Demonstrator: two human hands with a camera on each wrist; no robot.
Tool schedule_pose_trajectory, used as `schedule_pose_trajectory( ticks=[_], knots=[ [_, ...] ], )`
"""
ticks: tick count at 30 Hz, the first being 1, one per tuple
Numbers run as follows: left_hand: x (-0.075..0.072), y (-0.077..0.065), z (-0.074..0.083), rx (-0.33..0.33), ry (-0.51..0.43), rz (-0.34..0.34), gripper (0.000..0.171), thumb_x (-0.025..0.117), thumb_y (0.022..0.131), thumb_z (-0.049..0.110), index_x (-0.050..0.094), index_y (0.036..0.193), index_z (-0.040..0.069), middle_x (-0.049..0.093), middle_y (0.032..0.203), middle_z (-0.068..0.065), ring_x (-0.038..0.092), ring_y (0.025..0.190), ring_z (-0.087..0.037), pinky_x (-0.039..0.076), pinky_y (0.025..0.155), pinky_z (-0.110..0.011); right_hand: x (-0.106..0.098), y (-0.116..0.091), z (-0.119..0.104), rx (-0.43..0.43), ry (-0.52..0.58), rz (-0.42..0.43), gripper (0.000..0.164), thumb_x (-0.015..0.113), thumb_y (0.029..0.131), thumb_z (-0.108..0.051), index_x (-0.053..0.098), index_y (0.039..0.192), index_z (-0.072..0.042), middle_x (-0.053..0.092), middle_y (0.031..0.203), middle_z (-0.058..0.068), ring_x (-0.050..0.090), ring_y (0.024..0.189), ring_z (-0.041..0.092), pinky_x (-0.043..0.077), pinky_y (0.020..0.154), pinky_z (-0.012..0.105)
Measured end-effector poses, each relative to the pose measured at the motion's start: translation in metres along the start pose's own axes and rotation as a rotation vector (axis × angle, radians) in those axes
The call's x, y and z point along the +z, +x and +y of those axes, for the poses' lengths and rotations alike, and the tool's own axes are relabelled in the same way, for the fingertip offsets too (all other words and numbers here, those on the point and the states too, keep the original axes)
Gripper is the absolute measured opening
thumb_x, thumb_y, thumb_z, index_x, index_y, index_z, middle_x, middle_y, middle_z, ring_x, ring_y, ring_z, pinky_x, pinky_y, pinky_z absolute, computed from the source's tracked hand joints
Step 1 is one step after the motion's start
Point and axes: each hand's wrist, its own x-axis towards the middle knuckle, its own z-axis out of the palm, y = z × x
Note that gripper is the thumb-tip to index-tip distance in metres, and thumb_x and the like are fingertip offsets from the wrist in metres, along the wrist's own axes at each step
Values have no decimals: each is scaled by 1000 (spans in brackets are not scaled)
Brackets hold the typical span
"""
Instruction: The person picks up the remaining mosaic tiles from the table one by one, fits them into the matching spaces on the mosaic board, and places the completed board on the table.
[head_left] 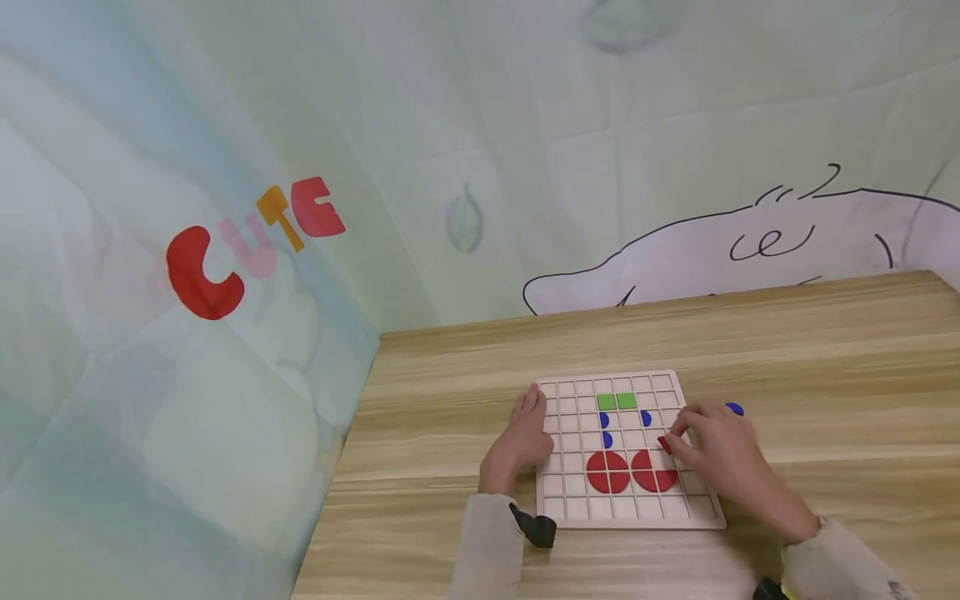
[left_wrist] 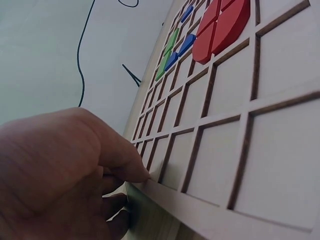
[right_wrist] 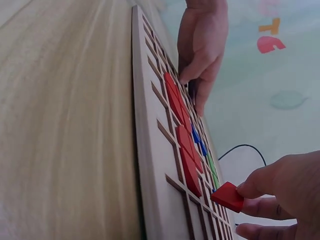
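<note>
A pale wooden grid board lies on the table. My right hand is over its right side, pinching a small red quarter-circle piece between thumb and fingertips. Just below that piece, three red quarter-circles form most of a disc, whose upper right cell is bare. Beside it sits a full red disc of quarter pieces. My left hand rests along the board's left edge, fingers extended, its thumb on the rim in the left wrist view. Two green squares and several blue half-discs occupy cells higher up.
Another blue piece lies just beyond my right hand, right of the board. The wood-grain table meets a printed cloth backdrop at its far and left sides. Dark straps show at the wrists.
</note>
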Motion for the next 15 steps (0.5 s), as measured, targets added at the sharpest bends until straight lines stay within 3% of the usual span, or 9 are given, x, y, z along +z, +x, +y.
schedule_pose_trajectory(
  ticks=[15],
  knots=[
    [1,-1,0,8,18,12,70,39,81,-3,13,146,0,0,155,-8,-2,141,-26,9,113,-38,6,-5,-4,15,-41,-33,13,72,77,-19,65,67,-16,60,99,15,51,96,37,36,79,54]
  ],
)
